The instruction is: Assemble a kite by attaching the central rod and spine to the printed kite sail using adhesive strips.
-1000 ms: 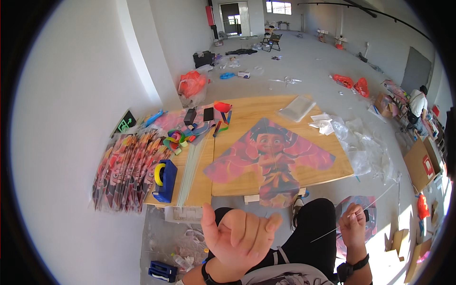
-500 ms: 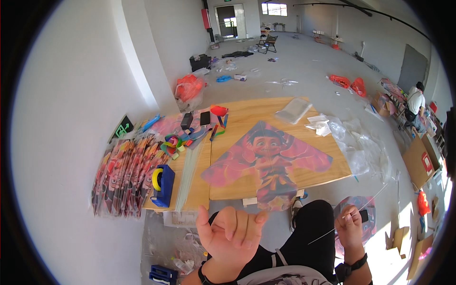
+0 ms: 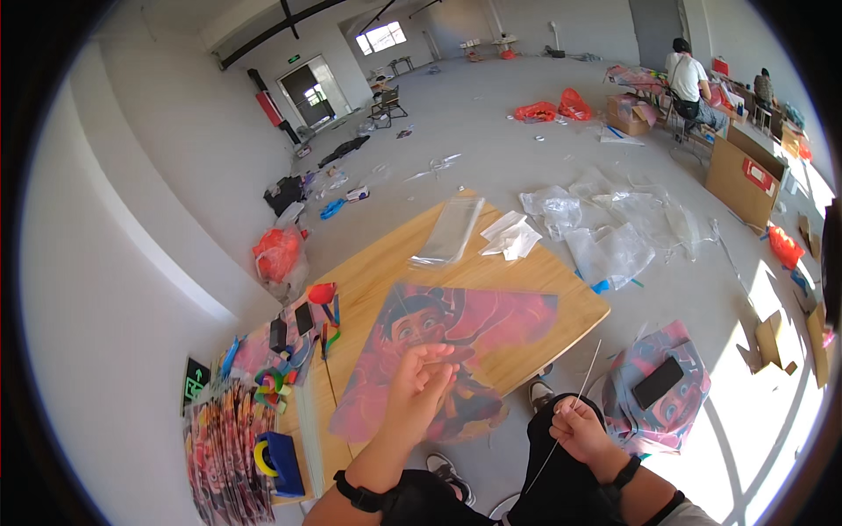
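A kite (image 3: 517, 314) printed with a cartoon figure lies spread on the wooden table (image 3: 561, 298). My left hand (image 3: 421, 386) is over its middle, fingers apart and slightly bent, with nothing in them; whether it touches the kite I cannot tell. To the right, off the table's edge and above my knee, my right hand (image 3: 581, 431) pinches a thin pale rod (image 3: 542, 473). The rod slants up past my fingers on one side and down toward my lap on the other.
Bagged printed kites (image 3: 224, 456), a blue tape dispenser (image 3: 285, 465) and pale rods (image 3: 309, 430) are at the left. A phone (image 3: 658, 383) rests on printed sheets (image 3: 680, 412) at the right. Plastic bags (image 3: 614, 254) litter the floor; a person (image 3: 687, 79) sits farther back.
The view has swung to the right. My left hand has moved forward over the kite; my right hand still pinches the rod, which now stands more steeply.
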### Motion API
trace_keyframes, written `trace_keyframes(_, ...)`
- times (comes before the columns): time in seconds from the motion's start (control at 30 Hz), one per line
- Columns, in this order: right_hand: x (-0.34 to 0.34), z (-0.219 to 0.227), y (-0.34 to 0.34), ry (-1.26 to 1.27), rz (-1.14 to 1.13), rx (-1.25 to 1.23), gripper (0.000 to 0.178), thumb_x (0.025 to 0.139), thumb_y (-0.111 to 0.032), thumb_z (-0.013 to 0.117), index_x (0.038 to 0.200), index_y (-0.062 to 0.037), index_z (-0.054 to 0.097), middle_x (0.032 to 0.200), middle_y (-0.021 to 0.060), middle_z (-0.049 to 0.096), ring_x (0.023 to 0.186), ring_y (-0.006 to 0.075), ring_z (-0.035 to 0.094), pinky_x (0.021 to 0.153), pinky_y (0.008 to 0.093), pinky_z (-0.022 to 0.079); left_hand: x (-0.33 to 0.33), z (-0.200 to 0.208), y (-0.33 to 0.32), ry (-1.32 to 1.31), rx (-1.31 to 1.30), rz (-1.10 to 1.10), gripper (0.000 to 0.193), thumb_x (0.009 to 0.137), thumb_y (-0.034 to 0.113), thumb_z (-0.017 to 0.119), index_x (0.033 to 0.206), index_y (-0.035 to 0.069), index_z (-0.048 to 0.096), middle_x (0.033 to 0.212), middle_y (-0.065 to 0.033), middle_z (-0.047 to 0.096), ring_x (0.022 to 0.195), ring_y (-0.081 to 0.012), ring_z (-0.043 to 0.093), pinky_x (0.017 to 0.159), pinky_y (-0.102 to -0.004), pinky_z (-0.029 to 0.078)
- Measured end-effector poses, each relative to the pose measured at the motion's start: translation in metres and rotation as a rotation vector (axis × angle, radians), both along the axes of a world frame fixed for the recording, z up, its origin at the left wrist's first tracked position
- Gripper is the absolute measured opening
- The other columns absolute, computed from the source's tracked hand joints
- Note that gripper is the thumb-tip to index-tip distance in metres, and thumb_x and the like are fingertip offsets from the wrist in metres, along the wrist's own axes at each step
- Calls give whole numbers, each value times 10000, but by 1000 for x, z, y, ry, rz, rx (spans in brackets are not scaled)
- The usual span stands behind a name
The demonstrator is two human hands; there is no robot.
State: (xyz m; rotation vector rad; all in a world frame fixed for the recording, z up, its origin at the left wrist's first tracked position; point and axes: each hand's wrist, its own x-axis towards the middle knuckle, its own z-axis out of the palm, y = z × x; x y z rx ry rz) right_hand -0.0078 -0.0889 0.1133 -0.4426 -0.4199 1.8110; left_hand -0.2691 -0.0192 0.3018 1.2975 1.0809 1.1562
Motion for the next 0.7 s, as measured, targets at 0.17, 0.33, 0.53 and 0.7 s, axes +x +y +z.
trace_keyframes(0.17,4,-26,35,146,-33,-84,126,1031,-206,561,958,-116,612,706,-63,392,571,72,304,561,251,285,34,-69,151,193,-60,-99,271,953,39,616,1216,16,553,1228,-110,623,1018,-179,642,873,-314,528)
trace_keyframes(0.33,12,-25,44,313,-64,-182,125,1028,-204,566,949,-119,610,740,-59,425,574,64,306,561,247,281,73,-140,286,704,226,-156,162,895,29,673,1055,6,653,1051,-72,698,907,-148,670,796,-283,542)
trace_keyframes(0.53,18,-20,55,332,-48,-224,122,1011,-220,603,945,-120,626,843,-41,450,593,56,307,582,240,280,126,-203,402,870,625,-94,194,785,16,760,962,33,682,965,-111,685,811,-244,664,748,-336,543)
trace_keyframes(0.7,17,-6,63,288,-62,-271,152,1008,-222,608,906,-122,557,764,-36,419,583,62,327,544,226,285,132,-244,436,901,593,8,268,734,-58,781,956,34,661,1033,-117,626,777,-234,656,720,-334,550)
